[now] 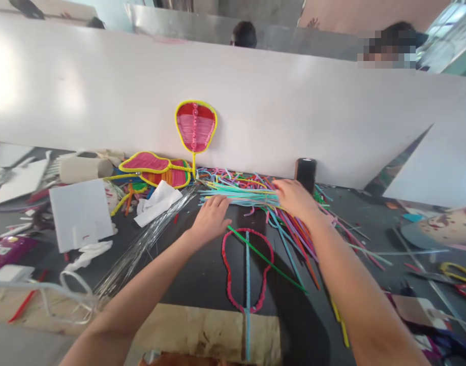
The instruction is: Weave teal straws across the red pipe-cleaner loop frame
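Observation:
A bundle of light blue pipe cleaners (251, 195) lies across a loose pile of many colours. My left hand (212, 218) rests at the bundle's near left side, fingers stretched and thumb apart. Over the bundle's right end, the fingers of my right hand (293, 198) are bent around the stems; their tips are partly hidden. Nearer me on the dark table is a pinkish-red twisted pipe-cleaner outline (228, 274), narrowed at the middle. A straight light blue pipe cleaner (248, 264) runs lengthwise through it, and a green one (271, 262) slants across.
A finished pink shape with yellow edging (196, 127) stands against the white partition (293, 112); similar ones (149, 162) lie beside it. Thin wires (152, 234), white paper (80, 213) and a glue gun (11, 254) are left. A black phone-like object (306, 173) and scissors (454, 274) are right.

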`<state>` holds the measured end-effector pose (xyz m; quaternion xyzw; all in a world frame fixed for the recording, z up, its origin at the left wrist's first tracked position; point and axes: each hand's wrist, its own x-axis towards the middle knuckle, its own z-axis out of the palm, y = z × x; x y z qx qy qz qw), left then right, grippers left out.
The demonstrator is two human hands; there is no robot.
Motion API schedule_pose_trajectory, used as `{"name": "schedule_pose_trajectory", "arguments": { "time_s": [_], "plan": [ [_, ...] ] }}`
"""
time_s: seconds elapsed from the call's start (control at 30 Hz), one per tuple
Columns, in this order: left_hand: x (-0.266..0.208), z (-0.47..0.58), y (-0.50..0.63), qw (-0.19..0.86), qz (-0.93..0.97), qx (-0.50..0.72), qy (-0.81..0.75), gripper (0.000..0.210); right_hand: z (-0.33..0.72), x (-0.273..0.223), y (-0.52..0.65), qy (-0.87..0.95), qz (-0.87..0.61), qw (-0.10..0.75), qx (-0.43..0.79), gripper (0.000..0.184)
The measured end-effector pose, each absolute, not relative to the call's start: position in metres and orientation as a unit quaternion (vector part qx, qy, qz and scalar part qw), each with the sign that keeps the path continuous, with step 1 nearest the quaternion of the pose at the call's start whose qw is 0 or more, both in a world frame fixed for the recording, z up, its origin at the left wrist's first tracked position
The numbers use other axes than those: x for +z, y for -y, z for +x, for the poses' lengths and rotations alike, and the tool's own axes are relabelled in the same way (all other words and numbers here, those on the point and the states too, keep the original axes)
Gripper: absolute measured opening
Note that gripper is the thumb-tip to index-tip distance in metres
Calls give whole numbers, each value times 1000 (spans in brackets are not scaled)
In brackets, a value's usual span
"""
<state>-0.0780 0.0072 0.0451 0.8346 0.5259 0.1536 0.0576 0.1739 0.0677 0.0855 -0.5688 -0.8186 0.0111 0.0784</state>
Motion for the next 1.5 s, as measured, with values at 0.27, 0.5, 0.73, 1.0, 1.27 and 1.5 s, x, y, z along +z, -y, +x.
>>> {"name": "schedule_pose_trajectory", "arguments": {
  "time_s": [0.27,0.5,0.73,1.0,1.27,1.5],
  "plan": [
    [21,-42,-78,26,848,75,-525,67,288,84,-4,710,-702,-56,11,30],
    [25,-43,-114,-39,841,91,-532,37,326,44,21,682,-717,-143,-4,28],
    [22,-53,-118,36,833,39,-550,67,318,42,26,676,-720,-157,-16,21],
    [0,-58,-109,86,825,44,-556,57,322,88,33,648,-734,-201,-40,25],
    [9,-64,-91,27,812,89,-576,52,329,146,42,612,-779,-114,-79,30],
    [14,-53,-65,39,835,105,-538,47,296,161,30,699,-705,-19,-121,30]
  ]
}}
